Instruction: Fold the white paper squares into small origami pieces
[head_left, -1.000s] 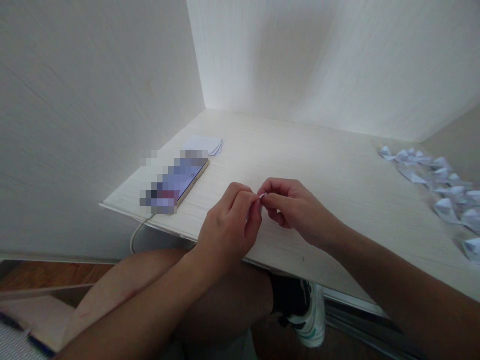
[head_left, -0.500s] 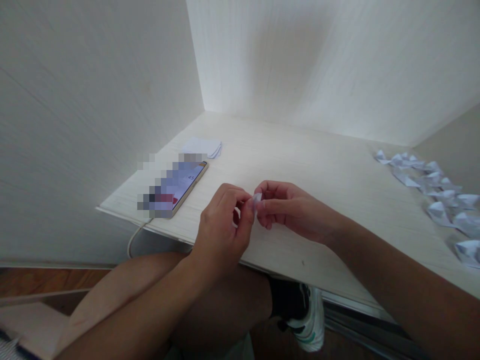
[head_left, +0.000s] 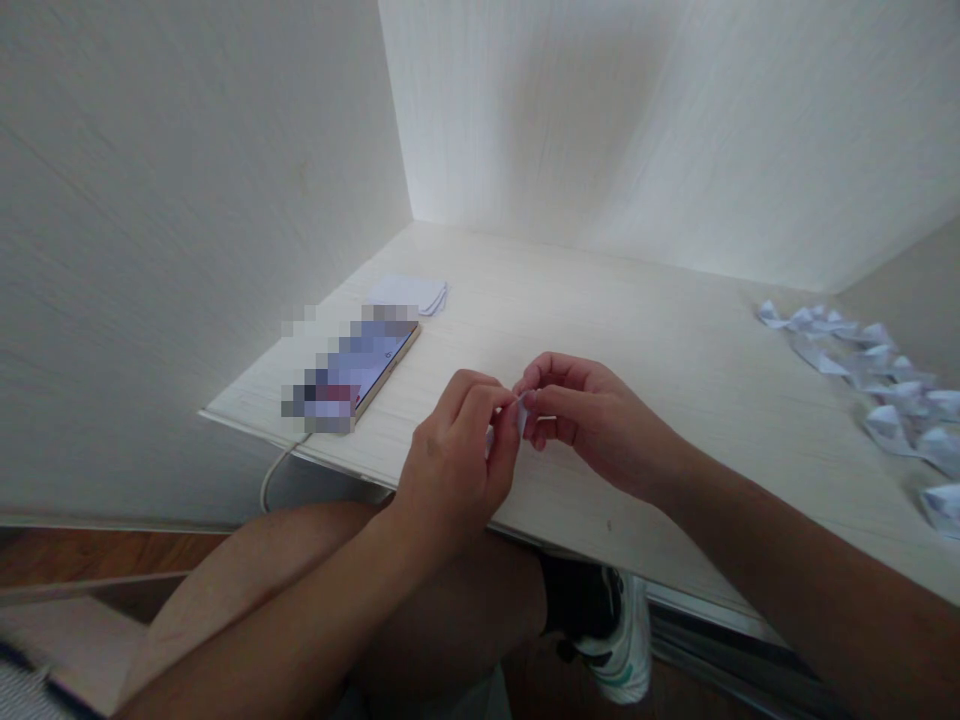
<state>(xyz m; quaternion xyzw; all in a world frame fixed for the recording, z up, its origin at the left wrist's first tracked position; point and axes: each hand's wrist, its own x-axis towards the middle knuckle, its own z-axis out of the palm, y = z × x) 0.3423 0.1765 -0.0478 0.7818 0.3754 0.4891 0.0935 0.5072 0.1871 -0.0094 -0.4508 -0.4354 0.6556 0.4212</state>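
Both my hands meet over the near edge of a pale wooden desk (head_left: 660,330). My left hand (head_left: 457,470) and my right hand (head_left: 592,420) pinch a small folded piece of white paper (head_left: 519,412) between thumbs and fingertips. Most of the paper is hidden by the fingers. Left of my hands a phone (head_left: 360,368) lies face up on the desk, with a cable hanging off the edge. Behind the phone sits a small stack of white paper sheets (head_left: 409,293).
Several small folded white paper shapes (head_left: 870,375) lie scattered along the desk's right side. Pale panel walls close the desk at the left and back. My bare knee (head_left: 300,590) and a white sneaker (head_left: 619,640) show below the desk edge.
My hands have stayed together on the paper, with the fingertips shifting slightly as they work it. The view has shifted a little.
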